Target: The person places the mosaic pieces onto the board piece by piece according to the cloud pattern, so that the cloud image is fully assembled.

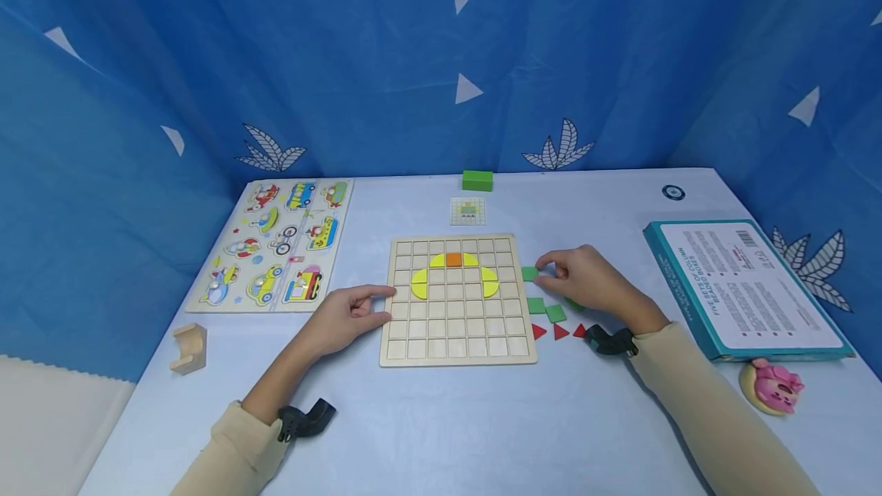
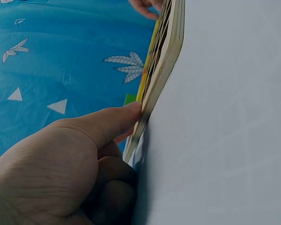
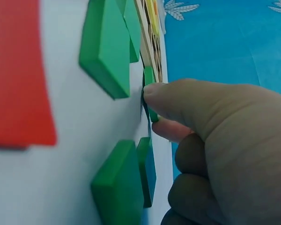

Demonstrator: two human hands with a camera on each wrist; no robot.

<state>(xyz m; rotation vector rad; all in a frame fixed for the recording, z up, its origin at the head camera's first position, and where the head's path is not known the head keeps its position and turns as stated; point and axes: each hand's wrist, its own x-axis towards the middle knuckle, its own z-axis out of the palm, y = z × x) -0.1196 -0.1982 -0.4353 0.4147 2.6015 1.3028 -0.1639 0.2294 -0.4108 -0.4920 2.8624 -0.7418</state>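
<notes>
A square wooden grid board (image 1: 437, 327) lies at the middle of the table. Several yellow quarter-circle tiles (image 1: 419, 290) and an orange square tile (image 1: 453, 259) sit in its cells. My left hand (image 1: 341, 318) touches the board's left edge with thumb and index finger, its other fingers folded in. At the right edge, my right hand (image 1: 586, 275) pinches a green square tile (image 1: 529, 274) between thumb and index finger. More green tiles (image 1: 555, 314) lie below that hand, one partly hidden under it. Red triangle tiles (image 1: 561, 331) lie in a row nearer me.
Behind the board are a small pattern card (image 1: 468, 211) and a green block (image 1: 477, 181). A vehicle puzzle board (image 1: 276, 243) and a curved wooden block (image 1: 189, 348) lie left. To the right are a teal-edged box (image 1: 751, 289), a pink toy (image 1: 772, 386) and a round sticker (image 1: 673, 193).
</notes>
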